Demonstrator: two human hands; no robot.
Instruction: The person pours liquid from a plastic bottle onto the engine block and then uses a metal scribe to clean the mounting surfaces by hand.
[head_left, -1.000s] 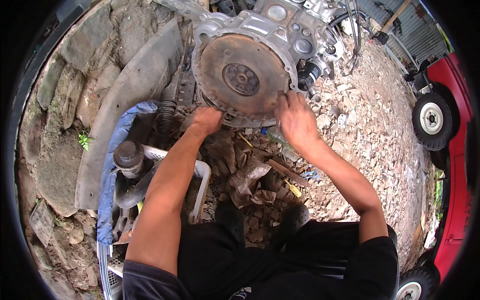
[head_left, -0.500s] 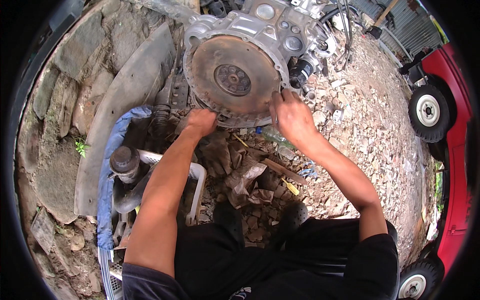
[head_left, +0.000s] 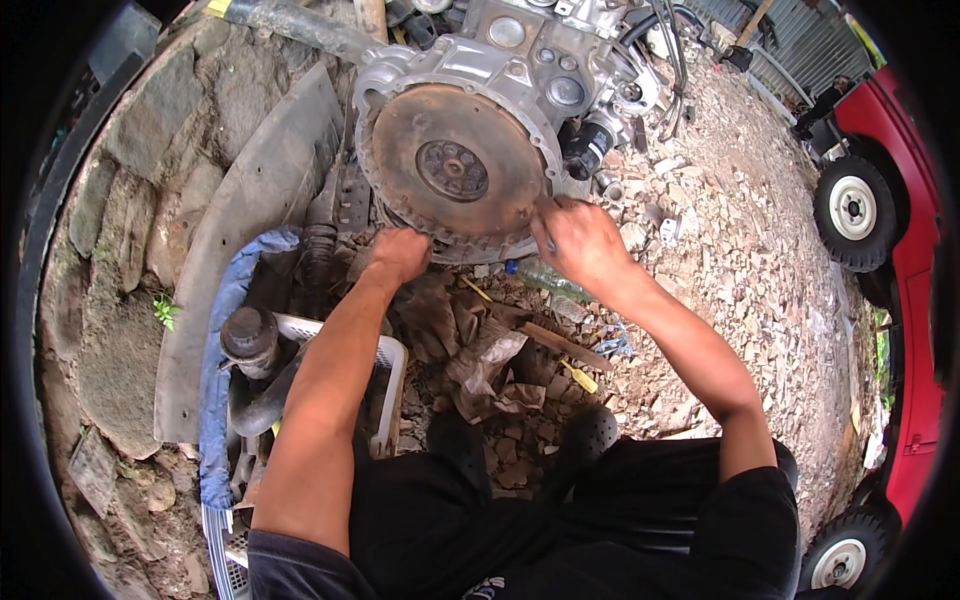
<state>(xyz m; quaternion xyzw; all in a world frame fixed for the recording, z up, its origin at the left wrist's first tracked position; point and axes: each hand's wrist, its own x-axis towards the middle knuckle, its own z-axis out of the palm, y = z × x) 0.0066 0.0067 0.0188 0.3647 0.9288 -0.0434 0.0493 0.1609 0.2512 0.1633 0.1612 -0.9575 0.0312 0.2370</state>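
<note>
At the far left stands a stone wall [head_left: 145, 340]; nearer the middle is a white plastic basket [head_left: 394, 372]. The left hand [head_left: 402, 254] is curled into a fist at the near left edge of the rusty flywheel [head_left: 455, 165], which sits on the far-side engine [head_left: 540, 65]. The right hand [head_left: 582, 242] has bent fingers at the flywheel's near right edge. Whether either grips anything, I cannot tell. Farther right is a red vehicle [head_left: 915, 340].
</note>
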